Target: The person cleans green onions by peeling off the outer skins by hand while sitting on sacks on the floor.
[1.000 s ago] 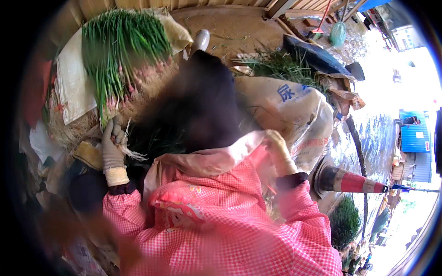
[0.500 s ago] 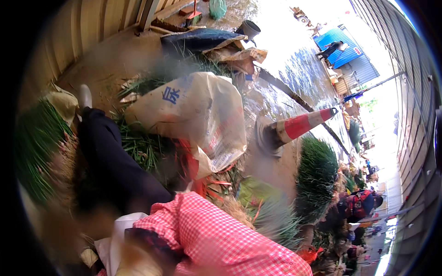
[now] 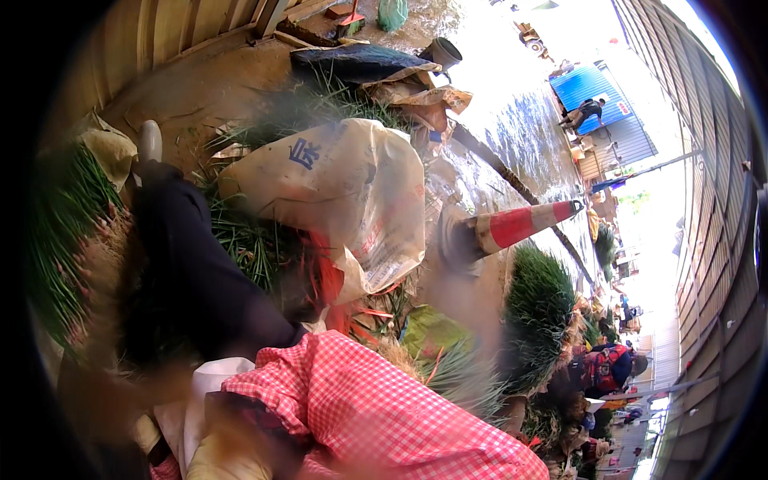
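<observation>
In the head view, the left hand and the right hand, both in pale gloves, are low, blurred and partly hidden; I cannot tell if they are grasping something. Green onions lie near the edge of the ground along the wall, beside the dark trouser leg. Across this leg, a big pale sack lies among green leaves; near it stands a traffic cone.

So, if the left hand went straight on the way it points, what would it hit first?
Probably the spring onions: the gloved left hand seems to point up the picture, slightly left, toward them. Blur hides its fingers and depth is unclear, so something nearer may come first.
</observation>
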`<state>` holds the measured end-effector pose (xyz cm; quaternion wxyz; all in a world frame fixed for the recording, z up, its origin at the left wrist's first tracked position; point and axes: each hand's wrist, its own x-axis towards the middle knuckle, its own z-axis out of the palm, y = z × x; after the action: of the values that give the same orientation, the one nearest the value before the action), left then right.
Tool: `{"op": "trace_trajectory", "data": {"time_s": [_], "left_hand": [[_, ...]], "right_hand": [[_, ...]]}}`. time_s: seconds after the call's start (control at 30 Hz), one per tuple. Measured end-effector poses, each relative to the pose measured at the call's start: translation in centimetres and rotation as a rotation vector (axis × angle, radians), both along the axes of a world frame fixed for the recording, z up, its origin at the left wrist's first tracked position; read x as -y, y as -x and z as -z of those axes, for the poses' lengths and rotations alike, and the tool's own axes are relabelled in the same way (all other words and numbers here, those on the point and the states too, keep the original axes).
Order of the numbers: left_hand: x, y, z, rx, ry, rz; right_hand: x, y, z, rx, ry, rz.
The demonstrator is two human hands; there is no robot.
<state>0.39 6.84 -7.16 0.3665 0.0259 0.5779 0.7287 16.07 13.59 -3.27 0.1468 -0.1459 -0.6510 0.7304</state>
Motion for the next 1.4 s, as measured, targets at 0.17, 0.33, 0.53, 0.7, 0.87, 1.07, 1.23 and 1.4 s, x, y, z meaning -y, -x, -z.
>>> {"op": "trace_trajectory", "data": {"time_s": [0.17, 0.33, 0.53, 0.7, 0.87, 1.07, 1.23, 1.4], "left_hand": [[-0.8, -0.1, 0.4, -0.016, 0.003, 0.021], [4.6, 2.1, -0.5, -0.063, -0.026, -0.147], [5.1, 3.1, -1.5, -1.001, 0.481, -0.135], [3.9, 2.5, -10.7, -0.573, -0.032, -0.479], [5.3, 3.3, -9.1, -0.003, 0.058, -0.199], [4.7, 2.7, -3.7, 0.101, -0.082, -0.189], [5.4, 3.6, -3.0, 0.069, -0.249, -0.361], [4.2, 4.1, -1.5, -0.241, -0.204, -0.389]], "right_hand": [[-1.2, -1.7, -0.3, 0.041, -0.079, 0.013], [-4.9, -4.0, -3.6, 0.131, -0.351, -0.079], [-23.2, -21.8, -11.2, 0.786, -0.802, 0.417], [-27.1, -18.8, -15.0, 0.831, -0.915, 0.482], [-16.1, 5.9, -14.4, 0.188, -0.411, -0.313], [-11.3, 27.5, -1.1, 0.698, -1.329, -0.085], [-11.1, 28.6, 1.4, 0.623, -1.388, -0.059], [-10.5, 28.7, 2.0, 0.548, -1.251, 0.015]]}}
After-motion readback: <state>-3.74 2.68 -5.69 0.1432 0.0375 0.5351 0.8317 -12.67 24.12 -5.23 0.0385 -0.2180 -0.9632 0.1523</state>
